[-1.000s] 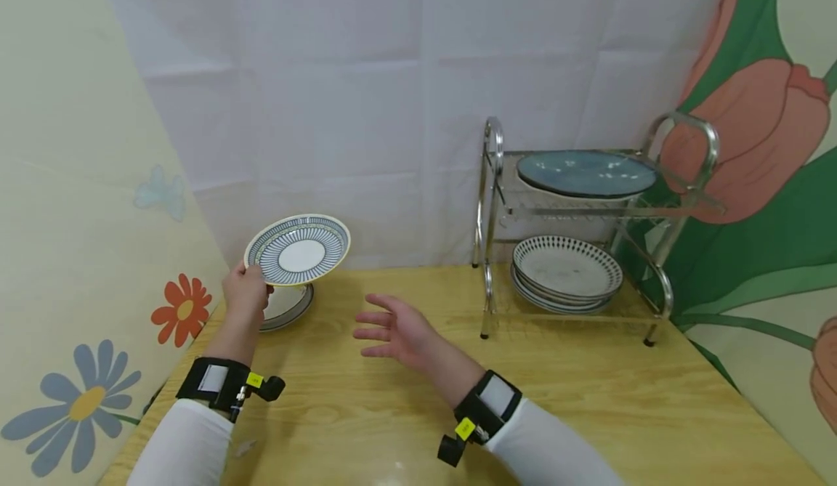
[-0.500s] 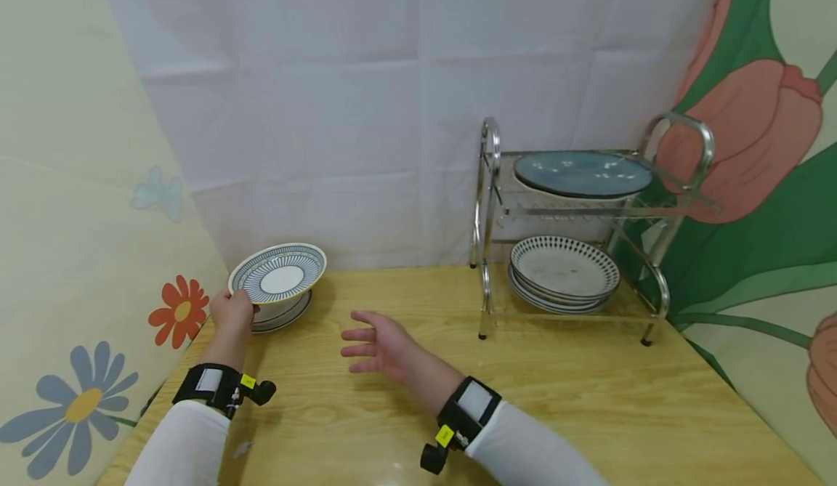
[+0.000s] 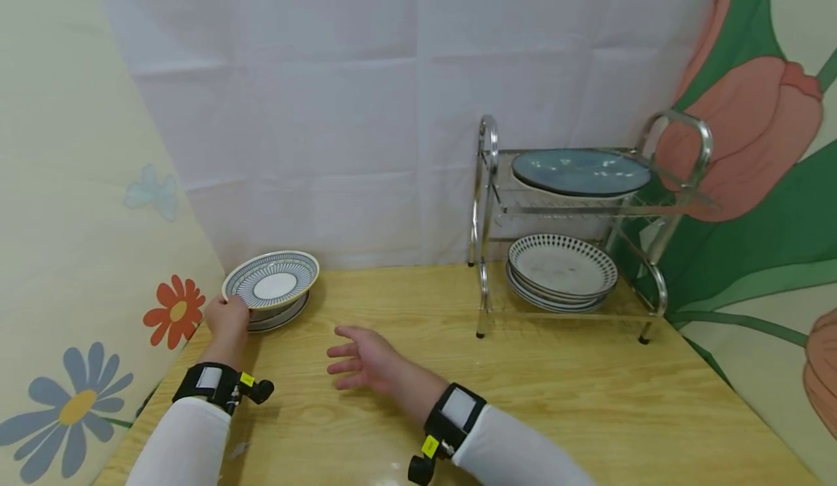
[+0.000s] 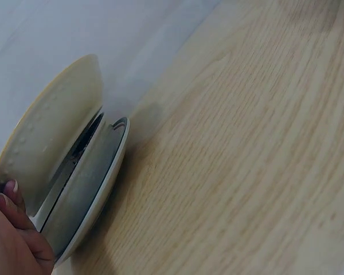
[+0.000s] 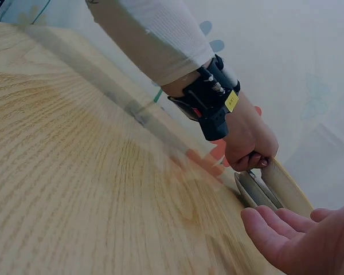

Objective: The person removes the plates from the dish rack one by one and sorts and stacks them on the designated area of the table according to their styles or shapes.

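Note:
My left hand grips the near left rim of a blue-and-white striped plate at the back left of the table. Its thumb lies over the rim and the fingers curl underneath. Below this plate are stacked plates with dark rims, mostly hidden by it. The left wrist view shows the striped plate's pale underside tilted over the stack, with a gap between them near the fingers. My right hand hovers over the table to the right of the stack, fingers spread and holding nothing.
A two-tier metal rack stands at the right back. A blue oval plate lies on its upper tier, and several white plates are stacked on the lower. A white cloth hangs behind the wooden table.
The left hand has lowered the striped plate, moving it slightly left, down onto or close over the stack. The right hand has drifted left and toward the person, still spread.

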{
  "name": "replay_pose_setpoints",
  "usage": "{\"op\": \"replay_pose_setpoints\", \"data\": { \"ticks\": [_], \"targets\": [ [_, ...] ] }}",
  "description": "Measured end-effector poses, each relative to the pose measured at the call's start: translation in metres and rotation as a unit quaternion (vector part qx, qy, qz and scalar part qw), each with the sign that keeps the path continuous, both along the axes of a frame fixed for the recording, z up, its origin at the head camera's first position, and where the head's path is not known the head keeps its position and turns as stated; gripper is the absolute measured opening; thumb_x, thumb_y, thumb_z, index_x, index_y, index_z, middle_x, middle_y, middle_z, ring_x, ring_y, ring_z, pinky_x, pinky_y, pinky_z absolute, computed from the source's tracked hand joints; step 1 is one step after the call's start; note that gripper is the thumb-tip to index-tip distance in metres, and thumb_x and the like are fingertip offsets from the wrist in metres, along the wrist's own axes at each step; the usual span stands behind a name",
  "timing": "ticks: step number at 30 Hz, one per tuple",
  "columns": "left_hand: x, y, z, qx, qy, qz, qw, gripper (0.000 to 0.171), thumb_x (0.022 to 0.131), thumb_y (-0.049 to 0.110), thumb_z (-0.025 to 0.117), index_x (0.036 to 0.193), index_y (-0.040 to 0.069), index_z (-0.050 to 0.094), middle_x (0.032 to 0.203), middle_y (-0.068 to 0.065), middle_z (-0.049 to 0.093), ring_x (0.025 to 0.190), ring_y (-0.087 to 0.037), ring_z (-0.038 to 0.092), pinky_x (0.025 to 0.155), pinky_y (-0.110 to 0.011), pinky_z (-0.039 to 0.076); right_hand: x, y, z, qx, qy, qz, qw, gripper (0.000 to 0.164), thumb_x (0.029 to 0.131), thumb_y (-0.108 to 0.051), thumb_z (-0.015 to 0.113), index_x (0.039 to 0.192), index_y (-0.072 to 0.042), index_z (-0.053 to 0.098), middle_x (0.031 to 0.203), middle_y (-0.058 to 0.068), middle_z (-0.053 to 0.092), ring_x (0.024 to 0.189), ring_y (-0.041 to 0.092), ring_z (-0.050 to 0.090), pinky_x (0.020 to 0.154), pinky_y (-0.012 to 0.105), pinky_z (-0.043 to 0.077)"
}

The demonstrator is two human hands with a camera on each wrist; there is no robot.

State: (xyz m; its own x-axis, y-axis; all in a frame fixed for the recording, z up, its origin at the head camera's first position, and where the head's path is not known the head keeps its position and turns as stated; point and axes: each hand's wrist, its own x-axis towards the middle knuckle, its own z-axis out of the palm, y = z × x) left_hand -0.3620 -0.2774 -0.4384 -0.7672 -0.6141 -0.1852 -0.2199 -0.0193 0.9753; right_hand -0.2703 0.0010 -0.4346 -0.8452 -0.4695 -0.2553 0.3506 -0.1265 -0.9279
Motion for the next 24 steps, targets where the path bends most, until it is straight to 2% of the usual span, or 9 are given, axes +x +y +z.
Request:
{"op": "replay_pose_setpoints", "data": {
  "ticks": [6,12,14,19,24],
  "targets": [
    [0.004,-0.006,-0.002,0.001,-0.005,0.008,1.0000,0.051,0.102,0.012,0.035,0.151,0.006,0.049,0.126,-0.009,0.056,0.086,-0.013,0.053,0.063,-0.019,0.048,0.003,-0.003,-0.003,0.006,0.006,0.000,1.000,0.066,0.104,-0.040,0.048,0.156,-0.003,0.036,0.144,0.032,0.056,0.123,0.049,0.063,0.094,0.061,0.056],
    [0.006,-0.011,-0.007,0.009,-0.011,0.012,0.9998,0.054,0.103,0.012,0.034,0.157,0.008,0.042,0.148,-0.013,0.052,0.096,-0.015,0.053,0.065,-0.018,0.047,0.005,-0.003,-0.005,0.016,-0.001,0.006,1.000,0.065,0.104,-0.041,0.049,0.155,-0.004,0.038,0.142,0.030,0.059,0.120,0.046,0.066,0.091,0.056,0.059],
    [0.006,-0.014,-0.009,0.008,-0.014,0.012,0.9998,0.055,0.103,0.013,0.034,0.157,0.008,0.041,0.148,-0.014,0.051,0.096,-0.016,0.053,0.064,-0.018,0.047,0.006,-0.004,-0.004,0.021,-0.002,0.008,1.000,0.064,0.104,-0.042,0.049,0.155,-0.004,0.038,0.140,0.028,0.060,0.119,0.044,0.067,0.089,0.054,0.060],
    [0.005,-0.020,-0.014,0.002,-0.023,0.009,0.9997,0.051,0.102,0.013,0.036,0.152,0.004,0.047,0.131,-0.013,0.054,0.089,-0.018,0.052,0.060,-0.022,0.045,0.006,-0.005,-0.003,0.026,0.001,0.008,1.000,0.064,0.104,-0.042,0.050,0.155,-0.005,0.039,0.136,0.026,0.064,0.117,0.044,0.068,0.087,0.053,0.061],
    [0.004,-0.021,-0.014,-0.006,-0.035,0.007,0.9994,0.045,0.104,0.016,0.037,0.143,-0.001,0.052,0.112,-0.010,0.052,0.091,-0.022,0.049,0.065,-0.025,0.044,0.006,-0.005,-0.002,0.029,0.005,0.009,1.000,0.062,0.104,-0.042,0.050,0.153,-0.006,0.041,0.133,0.023,0.066,0.116,0.044,0.068,0.087,0.054,0.061]
  ]
}}
